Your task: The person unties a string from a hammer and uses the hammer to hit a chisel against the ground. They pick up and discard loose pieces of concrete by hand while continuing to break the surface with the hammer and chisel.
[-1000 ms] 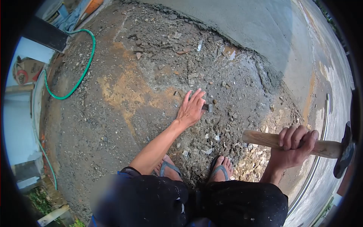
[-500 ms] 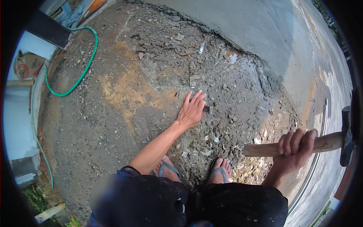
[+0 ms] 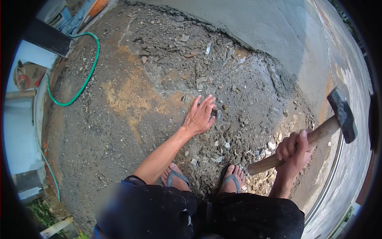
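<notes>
My right hand (image 3: 293,153) is closed around the wooden handle of a sledgehammer (image 3: 343,115). Its dark metal head is raised to the right of my feet, and the handle's butt end points down and left. My left hand (image 3: 199,115) reaches down in front of me over the rough ground, its fingers partly stretched. Beside its fingers and thumb sticks out the blunt end of a dark metal chisel (image 3: 216,113), which the hand appears to grip. The chisel's lower part is hidden by the hand. Broken stones and grit (image 3: 223,143) lie around it.
Smooth grey concrete (image 3: 254,28) with a ragged edge spreads beyond the rubble. A green hose (image 3: 93,67) loops along the left, near a paper sack (image 3: 30,75). My sandalled feet (image 3: 232,180) stand close behind the chisel. A small puddle (image 3: 240,54) lies by the concrete edge.
The sledgehammer has swung leftward and its head has tipped up, away from me. My right hand moved left with it. My left hand stays at the chisel.
</notes>
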The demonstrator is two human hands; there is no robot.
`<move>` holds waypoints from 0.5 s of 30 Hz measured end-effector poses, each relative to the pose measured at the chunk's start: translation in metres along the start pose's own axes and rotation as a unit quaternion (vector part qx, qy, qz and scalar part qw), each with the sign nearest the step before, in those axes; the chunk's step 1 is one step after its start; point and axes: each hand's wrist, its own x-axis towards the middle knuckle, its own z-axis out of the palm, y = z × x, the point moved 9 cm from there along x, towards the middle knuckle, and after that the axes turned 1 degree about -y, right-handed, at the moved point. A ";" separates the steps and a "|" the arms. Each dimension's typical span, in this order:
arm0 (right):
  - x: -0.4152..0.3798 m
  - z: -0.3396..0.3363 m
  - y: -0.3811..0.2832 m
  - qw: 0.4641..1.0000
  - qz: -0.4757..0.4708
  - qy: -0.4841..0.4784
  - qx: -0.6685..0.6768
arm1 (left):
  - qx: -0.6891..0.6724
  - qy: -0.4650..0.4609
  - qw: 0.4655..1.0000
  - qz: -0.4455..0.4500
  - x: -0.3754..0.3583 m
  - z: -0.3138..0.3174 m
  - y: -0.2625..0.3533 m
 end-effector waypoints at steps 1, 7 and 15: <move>0.007 0.004 -0.032 0.996 -0.086 0.012 0.006 | 0.008 0.005 1.000 0.002 0.004 -0.003 -0.001; -0.087 -0.026 0.199 0.970 0.061 -0.044 -0.231 | 0.013 -0.005 1.000 -0.002 0.004 0.000 -0.003; -0.018 -0.006 0.041 0.985 0.148 -0.076 -0.045 | -0.005 -0.009 1.000 -0.008 0.003 0.002 -0.003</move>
